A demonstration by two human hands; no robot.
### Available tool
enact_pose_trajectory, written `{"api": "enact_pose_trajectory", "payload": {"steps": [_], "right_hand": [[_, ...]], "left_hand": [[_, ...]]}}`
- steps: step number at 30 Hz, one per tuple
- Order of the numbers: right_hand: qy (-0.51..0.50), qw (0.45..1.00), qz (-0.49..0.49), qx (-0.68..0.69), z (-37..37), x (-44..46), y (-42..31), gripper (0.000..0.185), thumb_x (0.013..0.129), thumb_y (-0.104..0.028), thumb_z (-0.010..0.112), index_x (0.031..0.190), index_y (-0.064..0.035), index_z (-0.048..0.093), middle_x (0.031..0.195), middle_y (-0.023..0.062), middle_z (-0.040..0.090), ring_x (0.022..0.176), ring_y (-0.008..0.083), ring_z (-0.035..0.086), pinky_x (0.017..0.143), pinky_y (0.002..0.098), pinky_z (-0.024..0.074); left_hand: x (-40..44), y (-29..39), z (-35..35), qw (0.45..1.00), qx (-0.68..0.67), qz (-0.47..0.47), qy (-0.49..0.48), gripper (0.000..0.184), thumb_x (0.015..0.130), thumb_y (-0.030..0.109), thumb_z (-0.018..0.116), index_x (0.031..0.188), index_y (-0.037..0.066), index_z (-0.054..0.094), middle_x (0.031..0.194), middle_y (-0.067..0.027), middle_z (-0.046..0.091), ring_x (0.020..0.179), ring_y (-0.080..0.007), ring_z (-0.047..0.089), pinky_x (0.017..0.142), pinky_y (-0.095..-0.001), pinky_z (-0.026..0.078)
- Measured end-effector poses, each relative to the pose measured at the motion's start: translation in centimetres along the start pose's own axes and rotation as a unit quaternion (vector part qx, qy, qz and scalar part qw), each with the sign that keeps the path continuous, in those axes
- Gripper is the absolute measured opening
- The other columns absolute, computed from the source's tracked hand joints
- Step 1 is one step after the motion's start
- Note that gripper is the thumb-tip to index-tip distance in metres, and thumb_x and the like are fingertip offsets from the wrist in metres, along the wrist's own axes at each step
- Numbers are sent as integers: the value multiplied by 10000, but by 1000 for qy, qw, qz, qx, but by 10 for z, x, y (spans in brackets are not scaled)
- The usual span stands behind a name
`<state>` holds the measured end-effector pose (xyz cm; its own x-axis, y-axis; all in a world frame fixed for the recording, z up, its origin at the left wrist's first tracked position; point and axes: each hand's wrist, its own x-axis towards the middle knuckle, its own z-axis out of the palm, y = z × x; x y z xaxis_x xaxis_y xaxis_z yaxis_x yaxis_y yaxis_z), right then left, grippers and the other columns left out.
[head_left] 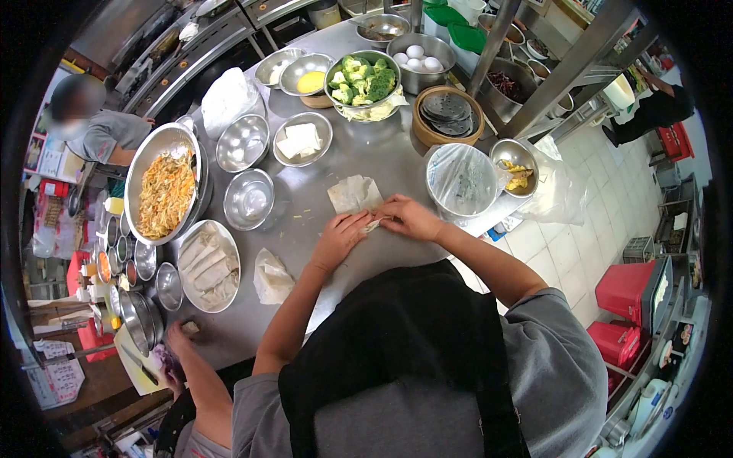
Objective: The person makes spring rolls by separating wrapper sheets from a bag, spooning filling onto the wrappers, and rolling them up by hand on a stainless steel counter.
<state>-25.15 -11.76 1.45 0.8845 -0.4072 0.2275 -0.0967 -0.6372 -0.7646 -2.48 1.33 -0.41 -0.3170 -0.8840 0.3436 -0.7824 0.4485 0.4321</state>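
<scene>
Both my hands work on a pale thin wrapper (355, 194) lying on the steel table (313, 229). My left hand (340, 240) presses its near left part, fingers together. With bent fingers my right hand (410, 218) pinches the near right edge, where a small folded part shows between the hands. To the left, a stack of similar wrappers (272, 278) rests near the table's front edge. Further left, a white oval plate (234, 296) holds several rolled wrappers (208, 267). Shredded filling (165, 192) fills a large steel bowl behind that plate.
Behind my hands stand a bowl of broccoli (362, 80), a pot of eggs (416, 62), a bamboo steamer (447, 116) and white blocks (299, 140) in a bowl. A plastic-covered container (463, 180) is beside my right forearm. Co-workers' arms (200, 359) show at the left.
</scene>
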Motion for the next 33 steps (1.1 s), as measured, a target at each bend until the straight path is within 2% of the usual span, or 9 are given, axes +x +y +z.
{"api": "enact_pose_trajectory", "payload": {"steps": [3,6,9,12,16,24,27,30,33], "right_hand": [[-12,997,72,25,-4,1,0,196,888,-131,703,1077,-79,711,1038,116,696,1027,324,615,880,399,505],[0,998,54,24,-8,7,3,195,872,-162,711,1053,-90,721,932,118,705,938,334,640,842,425,513],[-14,996,84,21,-10,13,6,175,872,-148,742,1026,-68,722,936,122,714,897,269,667,812,365,518],[-29,975,173,137,-12,20,7,157,870,-136,757,999,-52,722,887,84,727,811,171,667,777,319,515],[-42,963,178,197,-5,25,25,157,862,-119,774,978,-31,715,859,33,722,784,92,624,758,283,506],[-40,961,189,199,0,33,34,132,847,-86,779,935,-24,703,817,22,705,759,77,615,736,266,510],[-9,965,199,170,2,29,28,130,835,-78,765,945,-47,703,900,56,704,800,148,650,746,303,517],[100,987,100,-80,9,12,1,181,822,-105,753,990,-77,694,1075,83,674,947,239,644,814,373,507],[135,971,11,-196,19,-2,-19,265,834,-161,715,1086,-105,653,1210,69,613,1090,286,580,899,416,464]], "left_hand": [[2,5,0,998,-44,-43,24,353,957,186,617,1294,80,624,1361,-63,623,1181,-258,573,1032,-393,417],[3,5,5,993,-70,-72,54,282,963,164,609,1224,70,666,1304,-70,658,1163,-262,586,1018,-390,419],[5,4,9,988,-93,-93,78,246,960,148,604,1175,65,691,1238,-73,688,1115,-260,603,993,-381,431],[8,3,9,981,-126,-120,84,228,962,140,596,1148,61,700,1182,-77,708,1083,-253,615,971,-376,436],[15,11,2,967,-160,-184,74,222,965,135,586,1135,59,707,1124,-72,723,1073,-243,619,959,-378,433],[18,14,5,975,-130,-153,96,250,943,95,560,1116,134,736,1095,-60,711,1030,-270,613,955,-390,432],[21,13,5,971,-137,-170,94,249,939,87,554,1104,125,737,1078,-68,707,1016,-278,609,937,-392,437],[24,14,6,967,-146,-187,98,236,936,84,552,1088,106,732,1063,-84,704,1004,-290,609,917,-394,442],[22,7,11,965,-146,-190,103,214,931,81,558,1063,83,727,1056,-97,705,996,-300,614,911,-395,448]]}}
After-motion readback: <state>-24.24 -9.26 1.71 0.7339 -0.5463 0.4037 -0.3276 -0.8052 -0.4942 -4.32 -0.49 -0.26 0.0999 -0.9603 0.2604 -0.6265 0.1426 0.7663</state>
